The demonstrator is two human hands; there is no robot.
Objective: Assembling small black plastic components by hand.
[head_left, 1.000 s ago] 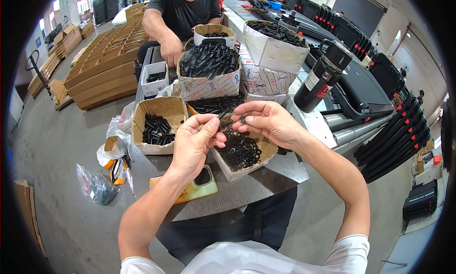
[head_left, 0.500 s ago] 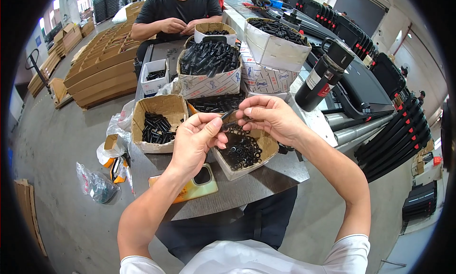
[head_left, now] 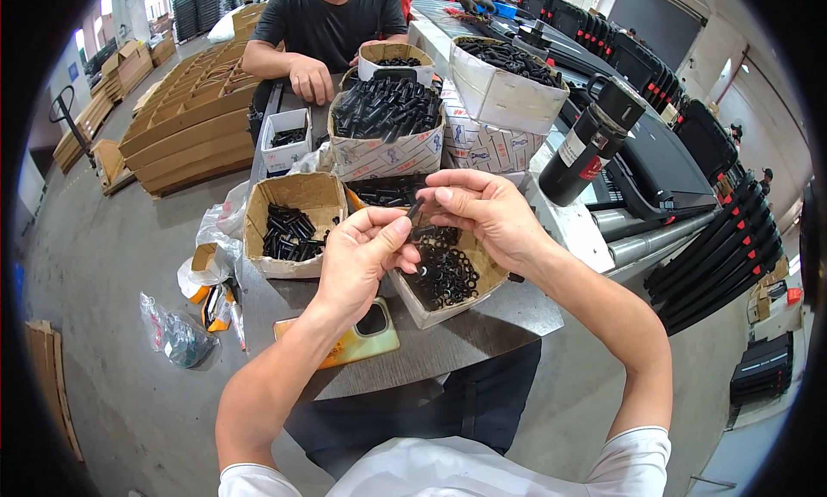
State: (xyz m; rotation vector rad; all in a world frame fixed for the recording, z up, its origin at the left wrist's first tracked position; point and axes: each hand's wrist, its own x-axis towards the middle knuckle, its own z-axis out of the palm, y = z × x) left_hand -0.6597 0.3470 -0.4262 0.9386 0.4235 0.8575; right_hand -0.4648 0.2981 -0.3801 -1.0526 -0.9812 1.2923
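The left hand [head_left: 363,249] has its thumb and index finger closed on a slim black pin [head_left: 415,209], which tilts up and away toward the other hand; gripping it low leaves its upper end free to work on. The right hand [head_left: 489,214] meets it from the other side, fingertips drawn narrow around that upper end — whether they also pinch some small part, I cannot tell.

Right below the fingers sits an open cardboard box [head_left: 488,266] of small black rings [head_left: 450,275], seemingly kept there for a short reach and to catch anything dropped. Just left of the left fingers, another cardboard box [head_left: 303,189] holds black pins [head_left: 291,232], handy to that side. Beyond the fingers, a printed carton [head_left: 388,158] heaped with black parts [head_left: 385,109] looks like stock set back to spare working room. A phone [head_left: 379,342] lies on the desk [head_left: 487,335] nearer the body than the fingers — partly under the left forearm, apparently out of the way.
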